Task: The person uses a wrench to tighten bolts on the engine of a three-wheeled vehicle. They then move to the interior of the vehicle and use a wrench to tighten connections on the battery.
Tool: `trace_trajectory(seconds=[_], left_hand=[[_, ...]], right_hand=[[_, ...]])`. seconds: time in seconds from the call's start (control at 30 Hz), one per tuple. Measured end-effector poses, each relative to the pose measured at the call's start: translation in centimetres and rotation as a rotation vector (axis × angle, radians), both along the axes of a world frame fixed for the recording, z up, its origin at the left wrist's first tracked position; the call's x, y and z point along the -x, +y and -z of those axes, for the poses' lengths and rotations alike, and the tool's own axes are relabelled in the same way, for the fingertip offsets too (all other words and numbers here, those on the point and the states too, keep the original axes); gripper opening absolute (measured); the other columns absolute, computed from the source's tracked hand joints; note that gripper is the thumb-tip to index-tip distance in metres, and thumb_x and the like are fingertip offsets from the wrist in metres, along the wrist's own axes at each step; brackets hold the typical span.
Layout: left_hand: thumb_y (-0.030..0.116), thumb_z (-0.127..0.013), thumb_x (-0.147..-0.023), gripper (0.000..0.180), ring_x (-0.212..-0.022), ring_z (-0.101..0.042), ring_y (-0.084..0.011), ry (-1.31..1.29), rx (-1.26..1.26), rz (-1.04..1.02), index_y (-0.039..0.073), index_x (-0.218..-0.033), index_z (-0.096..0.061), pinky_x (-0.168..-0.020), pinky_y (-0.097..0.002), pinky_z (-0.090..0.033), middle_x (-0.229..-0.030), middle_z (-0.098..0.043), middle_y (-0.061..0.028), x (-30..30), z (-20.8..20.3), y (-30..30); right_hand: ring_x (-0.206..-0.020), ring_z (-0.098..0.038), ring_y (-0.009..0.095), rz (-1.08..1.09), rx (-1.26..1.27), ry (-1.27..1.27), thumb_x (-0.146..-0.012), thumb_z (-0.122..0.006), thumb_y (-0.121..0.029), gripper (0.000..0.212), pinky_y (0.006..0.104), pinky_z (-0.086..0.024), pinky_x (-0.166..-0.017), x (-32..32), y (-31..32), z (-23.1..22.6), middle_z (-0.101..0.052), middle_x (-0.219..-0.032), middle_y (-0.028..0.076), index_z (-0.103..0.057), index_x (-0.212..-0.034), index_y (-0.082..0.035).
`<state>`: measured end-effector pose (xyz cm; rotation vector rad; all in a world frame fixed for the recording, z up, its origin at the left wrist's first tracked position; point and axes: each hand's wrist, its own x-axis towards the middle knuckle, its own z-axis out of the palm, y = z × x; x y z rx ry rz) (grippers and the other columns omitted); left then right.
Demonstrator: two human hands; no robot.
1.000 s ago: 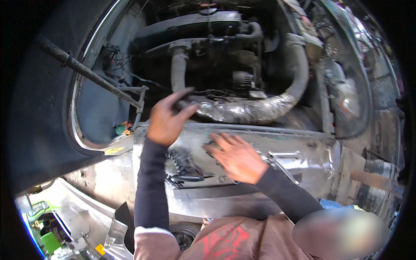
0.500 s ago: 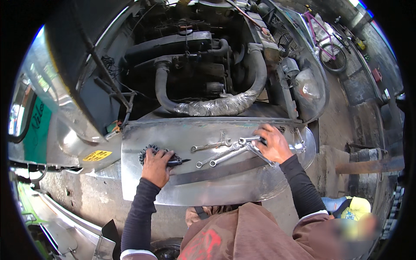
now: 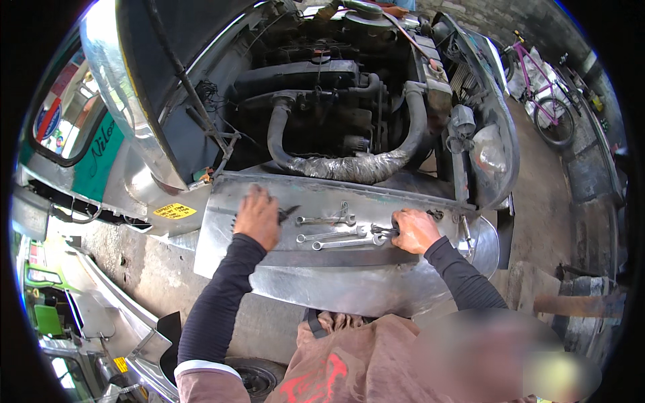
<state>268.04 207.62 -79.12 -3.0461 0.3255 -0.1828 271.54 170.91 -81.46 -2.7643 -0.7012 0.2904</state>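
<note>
My left hand [image 3: 257, 218] is closed over a black tool, its fingers pointing toward the engine. The tool's dark pointed tip [image 3: 289, 213] sticks out on the right; the hand hides most of the rest. My right hand [image 3: 414, 232] is curled around the dark ends of some wrenches [image 3: 385, 232], whose number I cannot make out. Between the hands, a short combination wrench [image 3: 326, 219] lies on the metal panel [image 3: 322, 279]. Nearer to me are two longer wrenches [image 3: 332, 235], roughly side by side, with their right ends close to my right hand.
Beyond the panel, an open engine bay holds a curved pipe wrapped in silvery foil [image 3: 356, 166]. A metal tool [image 3: 466, 232] lies at the panel's right end. A prop rod [image 3: 195, 101] stands at left. A purple bicycle [image 3: 547, 101] is at far right.
My left hand has shifted away from me with the black tool. The longer wrenches, angled before, now lie nearly parallel to the short one. The whole view has shifted.
</note>
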Motion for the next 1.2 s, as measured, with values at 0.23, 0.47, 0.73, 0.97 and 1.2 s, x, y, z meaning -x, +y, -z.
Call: trace_trajectory(seconds=[0.23,0.47,0.73,0.97,1.2], left_hand=[[0.013,-0.069,-0.073,0.041,-0.109,-0.059,-0.0378,0.377,0.503,0.002,0.002,-0.112,-0.062,-0.095,-0.0451,-0.048,-0.111,-0.063,-0.0191,-2.8,3.0,-6.6],[0.015,-0.074,-0.073,0.04,-0.109,-0.059,-0.0356,0.271,0.364,0.012,0.005,-0.11,-0.065,-0.096,-0.0424,-0.05,-0.109,-0.064,-0.0149,-3.4,5.7,-7.1],[0.007,-0.063,-0.075,0.028,-0.104,-0.059,-0.0356,0.339,0.166,0.132,0.002,-0.102,-0.063,-0.094,-0.0425,-0.049,-0.106,-0.064,-0.0172,-2.8,5.4,-6.0],[0.006,-0.067,-0.076,0.042,-0.106,-0.058,-0.0427,0.291,0.505,-0.02,0.0,-0.117,-0.059,-0.096,-0.0458,-0.048,-0.112,-0.063,-0.0239,-1.5,0.9,-6.1],[0.009,-0.074,-0.074,0.062,-0.117,-0.053,-0.0419,0.377,0.424,-0.006,0.004,-0.133,-0.055,-0.105,-0.0445,-0.043,-0.137,-0.051,-0.0267,5.3,2.1,-8.1]], right_hand=[[-0.102,-0.06,0.037,-0.282,-0.347,-0.014,-0.07,-0.073,-0.023,0.041,0.0468,-0.05,-0.088,0.0,3.2,1.1,-0.062,-0.104,0.016,-0.062,-0.106,-0.005],[-0.109,-0.056,0.036,-0.288,-0.247,0.015,-0.071,-0.078,-0.021,0.05,0.046,-0.05,-0.089,0.3,5.9,0.8,-0.057,-0.113,0.013,-0.059,-0.115,-0.006],[-0.105,-0.057,0.037,-0.391,-0.124,-0.015,-0.069,-0.08,-0.026,0.056,0.045,-0.049,-0.089,-0.4,6.7,0.8,-0.057,-0.108,0.014,-0.059,-0.117,-0.004],[-0.105,-0.058,0.037,-0.33,-0.139,-0.006,-0.069,-0.08,-0.026,0.051,0.047,-0.051,-0.088,-0.8,5.4,1.3,-0.057,-0.11,0.015,-0.06,-0.111,-0.003],[-0.12,-0.052,0.042,-0.395,-0.264,0.033,-0.067,-0.083,-0.024,0.067,0.0471,-0.049,-0.097,-2.6,5.7,0.4,-0.047,-0.134,0.018,-0.057,-0.126,-0.005]])
